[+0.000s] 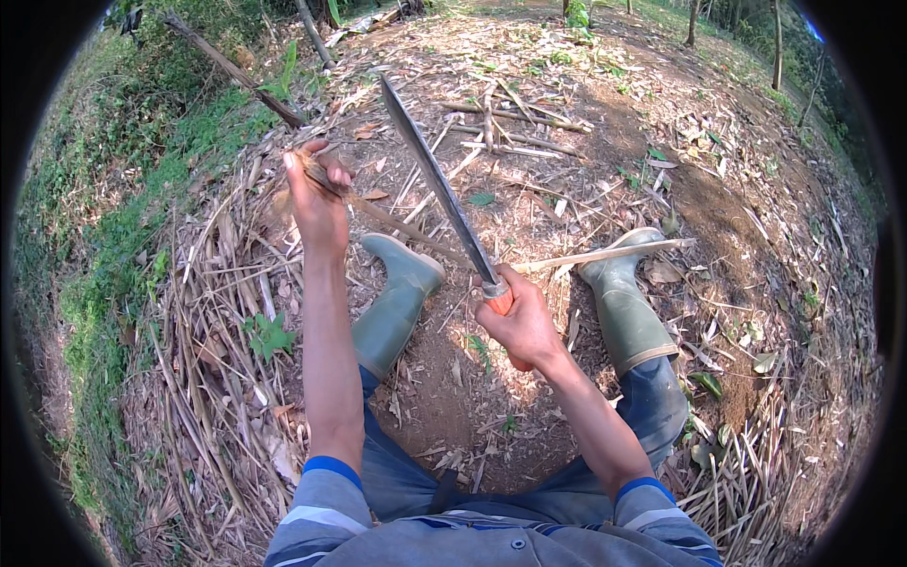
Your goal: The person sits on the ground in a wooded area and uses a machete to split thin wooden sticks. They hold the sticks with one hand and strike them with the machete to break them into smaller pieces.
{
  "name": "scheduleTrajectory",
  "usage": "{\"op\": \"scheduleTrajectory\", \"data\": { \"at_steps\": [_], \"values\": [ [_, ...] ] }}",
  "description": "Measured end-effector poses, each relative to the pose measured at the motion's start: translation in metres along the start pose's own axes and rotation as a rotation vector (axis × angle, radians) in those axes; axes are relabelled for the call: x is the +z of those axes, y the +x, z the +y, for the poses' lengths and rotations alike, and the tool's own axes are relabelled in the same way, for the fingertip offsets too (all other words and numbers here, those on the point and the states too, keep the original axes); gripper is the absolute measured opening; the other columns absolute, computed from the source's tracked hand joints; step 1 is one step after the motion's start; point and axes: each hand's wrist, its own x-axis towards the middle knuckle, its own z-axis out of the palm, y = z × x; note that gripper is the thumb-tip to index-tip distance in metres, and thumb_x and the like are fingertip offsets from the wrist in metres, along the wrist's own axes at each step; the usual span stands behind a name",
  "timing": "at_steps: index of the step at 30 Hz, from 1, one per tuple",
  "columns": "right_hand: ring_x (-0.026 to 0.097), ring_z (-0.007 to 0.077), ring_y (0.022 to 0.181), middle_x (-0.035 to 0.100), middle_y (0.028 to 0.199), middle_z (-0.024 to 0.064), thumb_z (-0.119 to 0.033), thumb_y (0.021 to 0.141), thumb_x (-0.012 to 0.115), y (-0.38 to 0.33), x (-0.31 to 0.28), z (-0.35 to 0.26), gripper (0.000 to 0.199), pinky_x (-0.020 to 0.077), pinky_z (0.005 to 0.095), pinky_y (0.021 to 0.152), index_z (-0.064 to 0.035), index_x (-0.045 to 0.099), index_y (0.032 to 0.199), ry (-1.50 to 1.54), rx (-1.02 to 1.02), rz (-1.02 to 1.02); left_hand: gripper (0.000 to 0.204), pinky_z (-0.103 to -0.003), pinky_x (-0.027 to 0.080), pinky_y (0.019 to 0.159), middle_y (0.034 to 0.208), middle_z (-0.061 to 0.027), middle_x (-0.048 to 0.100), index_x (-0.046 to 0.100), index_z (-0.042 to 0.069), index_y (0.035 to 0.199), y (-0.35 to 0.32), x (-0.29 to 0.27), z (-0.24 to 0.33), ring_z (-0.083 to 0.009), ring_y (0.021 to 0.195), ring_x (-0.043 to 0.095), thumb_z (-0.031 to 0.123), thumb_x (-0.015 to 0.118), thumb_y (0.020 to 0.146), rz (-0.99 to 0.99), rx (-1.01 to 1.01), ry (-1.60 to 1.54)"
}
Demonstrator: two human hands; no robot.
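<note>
My right hand (525, 326) is wrapped around the orange-red handle of a machete (433, 173). Its long dark blade tilts up and away, the tip pointing forward and slightly left. Out to the left, my left hand (319, 203) is raised with its fingers closed on the frayed end of a dry brown stalk (402, 227). That stalk slants down to the right, passing behind the blade. A pale stick (614, 253) stretches from behind my right hand across the right boot; whether the hand touches it I cannot tell.
My green rubber boots (406, 283) stand wide apart on dirt and dry leaves. Cut stalks lie heaped along the left (203, 406) and at the lower right (746, 482). Ahead are crossed sticks (515, 128). A leaning pole (236, 74) rises beside green undergrowth (123, 189).
</note>
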Motion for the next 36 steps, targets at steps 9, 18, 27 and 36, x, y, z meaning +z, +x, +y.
{"op": "scheduleTrajectory", "data": {
  "at_steps": [9, 18, 27, 36],
  "values": [
    [0.064, 0.0305, 0.074, 0.061, 0.076, 0.0209, -0.029, 0.082, 0.065, 0.002, -0.026, -0.107, 0.044, 0.0477, 0.0376, 0.067, 0.0034, 0.053, 0.11, -0.018, -0.104, -0.103, 0.055, -0.026, 0.037, 0.06, 0.064, -0.0023, 0.046, 0.053, 0.004, 0.079, -0.028, 0.047, -0.009, -0.0106, 0.062, 0.043, 0.05, 0.031, 0.098, -0.128, -0.109, -0.128],
    [0.063, 0.0376, 0.074, 0.061, 0.076, 0.0215, -0.034, 0.083, 0.062, 0.01, -0.037, -0.114, 0.041, 0.0471, 0.0435, 0.066, 0.0012, 0.054, 0.101, -0.163, -0.116, -0.084, 0.052, -0.027, 0.04, 0.066, 0.074, -0.0022, 0.051, 0.052, 0.004, 0.089, -0.042, 0.068, -0.033, -0.009, 0.062, 0.044, 0.048, 0.027, 0.099, -0.154, -0.111, -0.123],
    [0.061, 0.0252, 0.058, 0.058, 0.066, 0.013, -0.033, 0.084, 0.062, 0.01, -0.041, -0.102, 0.037, 0.0469, 0.0372, 0.055, 0.0006, 0.053, 0.096, -0.009, -0.134, -0.09, 0.044, -0.023, 0.036, 0.06, 0.066, 0.0025, 0.049, 0.057, 0.008, 0.085, -0.05, 0.088, -0.017, -0.0072, 0.062, 0.043, 0.043, 0.035, 0.1, -0.215, -0.112, 0.019],
    [0.059, 0.0177, 0.053, 0.055, 0.064, 0.0091, -0.027, 0.084, 0.061, 0.0, -0.024, -0.105, 0.031, 0.0473, 0.0325, 0.05, 0.0007, 0.052, 0.094, 0.196, 0.018, -0.133, 0.046, -0.023, 0.042, 0.061, 0.07, 0.0011, 0.057, 0.06, 0.009, 0.086, -0.051, 0.077, -0.024, -0.0062, 0.063, 0.051, 0.046, 0.036, 0.099, -0.195, -0.102, 0.062]
  ]
}}
